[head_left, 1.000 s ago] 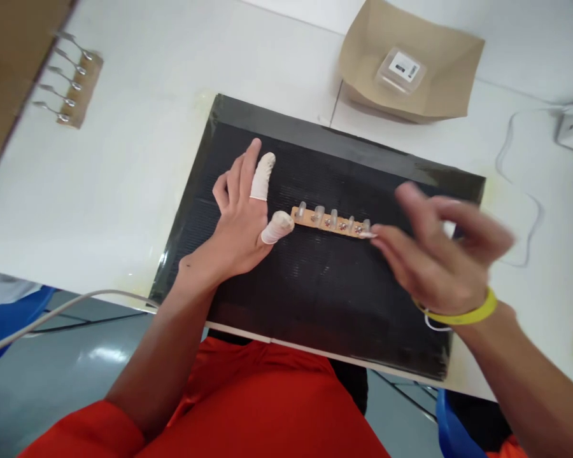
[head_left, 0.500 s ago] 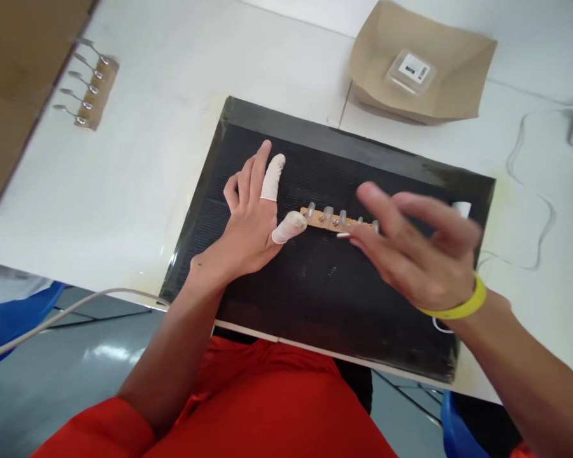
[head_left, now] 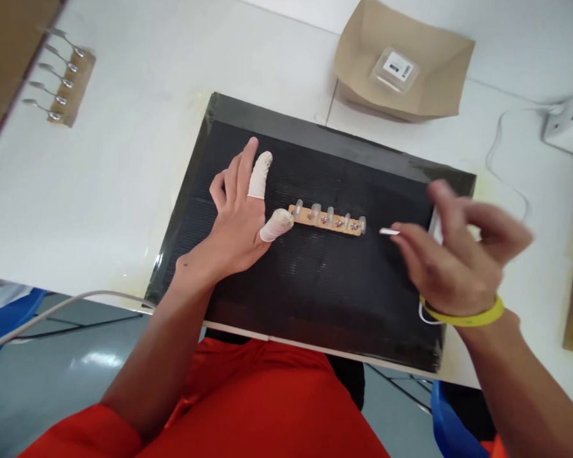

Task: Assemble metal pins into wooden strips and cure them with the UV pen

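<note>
On the black mat lies a narrow tan strip carrying several clear, nail-shaped plastic pieces and small shiny bits. My left hand rests open on the mat, fingers spread, with white finger cots on the thumb and index finger. Its thumb tip is at the strip's left end, seemingly touching it. To the right of the strip, my right hand, blurred and wearing a yellow wristband, pinches a thin white stick between thumb and a finger. The stick's free end points left, apart from the strip.
A brown paper tray holding a clear labelled box stands at the back. At the far left, a tan block bears several shiny spoon-shaped pieces. A white socket box with a cable sits at the right. A pale cable crosses the front-left edge.
My right hand has moved right with the white stick, away from the strip, which now shows along its full length. My left hand keeps its place on the mat. The whole view has shifted slightly.
</note>
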Action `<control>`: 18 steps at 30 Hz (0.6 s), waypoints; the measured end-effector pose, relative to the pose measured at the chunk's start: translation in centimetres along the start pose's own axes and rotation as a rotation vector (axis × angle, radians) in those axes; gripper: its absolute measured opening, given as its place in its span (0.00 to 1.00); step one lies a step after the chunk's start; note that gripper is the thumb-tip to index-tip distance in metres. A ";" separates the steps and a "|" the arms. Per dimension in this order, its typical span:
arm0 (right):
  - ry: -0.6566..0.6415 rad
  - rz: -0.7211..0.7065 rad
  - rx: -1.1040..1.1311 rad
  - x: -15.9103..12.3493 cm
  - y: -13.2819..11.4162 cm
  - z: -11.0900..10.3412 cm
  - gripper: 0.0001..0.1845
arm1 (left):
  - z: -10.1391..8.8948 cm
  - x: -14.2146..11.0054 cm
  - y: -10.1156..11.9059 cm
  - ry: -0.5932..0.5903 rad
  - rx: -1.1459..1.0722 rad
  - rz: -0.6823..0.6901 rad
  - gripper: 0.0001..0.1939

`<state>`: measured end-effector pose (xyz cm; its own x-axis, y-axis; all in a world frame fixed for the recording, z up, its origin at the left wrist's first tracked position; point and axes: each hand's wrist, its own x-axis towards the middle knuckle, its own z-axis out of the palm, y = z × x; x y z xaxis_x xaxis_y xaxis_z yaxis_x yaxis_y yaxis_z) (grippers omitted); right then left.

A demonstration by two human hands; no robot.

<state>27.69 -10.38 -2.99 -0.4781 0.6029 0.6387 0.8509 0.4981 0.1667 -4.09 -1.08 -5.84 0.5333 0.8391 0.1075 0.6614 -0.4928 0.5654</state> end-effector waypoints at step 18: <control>0.025 0.068 -0.014 0.1 0.3 0.3 0.18 | 0.4 -0.1 -0.4 0.029 -0.009 -0.007 0.46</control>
<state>27.83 -10.03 -3.13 -0.4134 0.6193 0.6675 0.8845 0.4473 0.1328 -4.21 -1.03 -6.42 0.5131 0.8489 0.1271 0.6603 -0.4850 0.5734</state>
